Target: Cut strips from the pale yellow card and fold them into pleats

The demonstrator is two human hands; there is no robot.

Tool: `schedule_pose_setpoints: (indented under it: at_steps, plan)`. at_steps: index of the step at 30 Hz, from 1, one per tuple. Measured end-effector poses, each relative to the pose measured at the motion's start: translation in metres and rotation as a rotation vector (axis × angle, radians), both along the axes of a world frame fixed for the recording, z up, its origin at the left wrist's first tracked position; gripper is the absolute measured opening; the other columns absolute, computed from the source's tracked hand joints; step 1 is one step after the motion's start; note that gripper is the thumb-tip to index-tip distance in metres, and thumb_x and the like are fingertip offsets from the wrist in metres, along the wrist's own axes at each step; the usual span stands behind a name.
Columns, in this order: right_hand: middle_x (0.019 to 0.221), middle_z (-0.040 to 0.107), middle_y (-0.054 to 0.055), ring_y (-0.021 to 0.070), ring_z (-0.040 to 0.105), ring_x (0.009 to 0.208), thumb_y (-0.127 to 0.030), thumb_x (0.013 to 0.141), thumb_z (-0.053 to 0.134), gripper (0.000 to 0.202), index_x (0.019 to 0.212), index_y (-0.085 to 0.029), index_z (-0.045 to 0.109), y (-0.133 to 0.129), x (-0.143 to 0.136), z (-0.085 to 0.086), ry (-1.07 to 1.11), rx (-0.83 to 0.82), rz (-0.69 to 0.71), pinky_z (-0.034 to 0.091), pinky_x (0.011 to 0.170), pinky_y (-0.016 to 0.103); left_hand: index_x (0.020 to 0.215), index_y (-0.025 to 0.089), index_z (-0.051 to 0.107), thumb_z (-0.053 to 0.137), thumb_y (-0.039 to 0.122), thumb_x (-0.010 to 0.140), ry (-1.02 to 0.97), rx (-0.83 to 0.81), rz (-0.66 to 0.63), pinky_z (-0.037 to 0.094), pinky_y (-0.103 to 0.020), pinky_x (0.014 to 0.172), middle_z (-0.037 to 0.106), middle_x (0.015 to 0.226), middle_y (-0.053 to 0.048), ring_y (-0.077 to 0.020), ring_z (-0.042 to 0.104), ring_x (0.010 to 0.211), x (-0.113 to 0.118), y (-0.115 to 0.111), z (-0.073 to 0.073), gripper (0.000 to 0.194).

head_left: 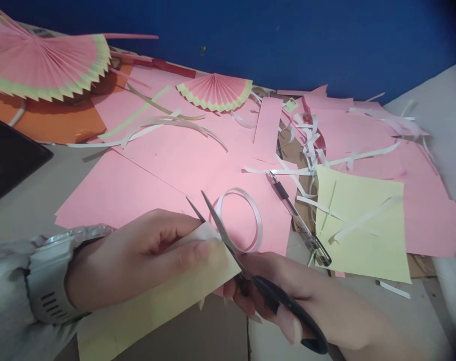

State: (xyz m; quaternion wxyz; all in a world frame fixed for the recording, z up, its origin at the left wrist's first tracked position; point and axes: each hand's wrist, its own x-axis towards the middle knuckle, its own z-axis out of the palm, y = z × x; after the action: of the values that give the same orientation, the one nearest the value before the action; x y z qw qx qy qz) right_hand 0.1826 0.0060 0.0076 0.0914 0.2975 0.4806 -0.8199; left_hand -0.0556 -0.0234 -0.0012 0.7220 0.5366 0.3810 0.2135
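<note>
My left hand (pixel 171 260), with a pale watch on its wrist, pinches a folded strip of light yellow paper (pixel 149 326) between thumb and fingers. Black-handled scissors (pixel 288 311) are gripped in my right hand (pixel 288 286). Their blades are parted around the paper's far end, just beyond my left thumb. A thin white paper strip (pixel 258 220) curls in a loop right behind the blades. Pink paper sheets (pixel 168 170) lie beneath and beyond both hands. The strip's lower end runs toward the bottom edge of the view.
A pen (pixel 299 220) lies right of the loop, beside a pale yellow sheet (pixel 363 225). White paper scraps (pixel 310 140) are scattered behind it. Two pleated paper fans (pixel 216 93) (pixel 47 65) rest at the back and left. A black flat object (pixel 13 160) sits at left; a blue wall (pixel 288 45) stands behind.
</note>
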Motion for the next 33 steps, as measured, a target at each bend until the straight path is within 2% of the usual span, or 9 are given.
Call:
schedule_pose_setpoints:
  at_steps: [4, 11, 16, 21, 27, 33]
  plan:
    - [0.08, 0.043, -0.001, 0.0127, 0.038, 0.071, -0.072, 0.066, 0.06, 0.076, 0.116, -0.016, 0.054, 0.002, 0.0, 0.0, -0.016, -0.028, 0.01, 0.035, 0.067, 0.027, 0.089, 0.025, 0.069, 0.046, 0.014, 0.089, -0.013, -0.008, 0.019, 0.049, -0.019, 0.065, 0.07, 0.086, 0.004, -0.0131, 0.065, 0.078, 0.0, -0.001, -0.001, 0.026]
    - [0.079, 0.041, -0.001, 0.0123, 0.036, 0.071, -0.07, 0.068, 0.06, 0.065, 0.104, -0.016, 0.055, 0.0, -0.002, 0.002, -0.035, -0.028, -0.019, 0.038, 0.075, 0.03, 0.086, 0.023, 0.069, 0.044, 0.028, 0.093, -0.033, -0.027, 0.028, 0.049, -0.018, 0.065, 0.07, 0.084, 0.002, -0.0127, 0.064, 0.078, 0.001, -0.001, -0.002, 0.026]
    - [0.078, 0.039, -0.002, 0.0121, 0.035, 0.07, -0.07, 0.069, 0.059, 0.06, 0.093, -0.016, 0.055, -0.002, -0.004, 0.003, -0.049, -0.004, -0.01, 0.035, 0.066, 0.025, 0.082, 0.018, 0.066, 0.051, 0.024, 0.088, 0.028, -0.05, 0.039, 0.05, -0.02, 0.064, 0.068, 0.077, 0.002, -0.0138, 0.064, 0.075, 0.001, -0.001, -0.001, 0.017]
    - [0.077, 0.042, -0.002, 0.0115, 0.034, 0.067, -0.076, 0.061, 0.061, 0.067, 0.091, -0.016, 0.056, -0.008, -0.005, 0.0, -0.075, 0.015, -0.114, 0.038, 0.07, 0.027, 0.08, 0.016, 0.063, 0.049, 0.024, 0.09, -0.028, -0.057, 0.034, 0.048, -0.016, 0.061, 0.067, 0.077, 0.002, -0.0113, 0.063, 0.074, 0.001, 0.001, -0.001, 0.019]
    - [0.075, 0.04, -0.002, 0.0114, 0.033, 0.067, -0.07, 0.066, 0.062, 0.061, 0.092, -0.015, 0.059, -0.011, -0.006, 0.001, -0.064, -0.003, -0.138, 0.04, 0.07, 0.026, 0.081, 0.016, 0.061, 0.045, 0.024, 0.092, -0.079, -0.051, 0.057, 0.044, -0.01, 0.056, 0.066, 0.073, 0.004, -0.0063, 0.061, 0.068, 0.003, 0.002, -0.001, 0.021]
    - [0.076, 0.042, -0.002, 0.011, 0.035, 0.069, -0.069, 0.068, 0.061, 0.064, 0.102, -0.016, 0.059, -0.007, -0.009, 0.004, -0.005, -0.02, -0.133, 0.037, 0.064, 0.022, 0.087, 0.019, 0.067, 0.047, 0.023, 0.092, -0.105, -0.045, 0.003, 0.048, -0.012, 0.064, 0.071, 0.085, 0.002, -0.0088, 0.064, 0.079, 0.001, 0.004, 0.0, 0.021]
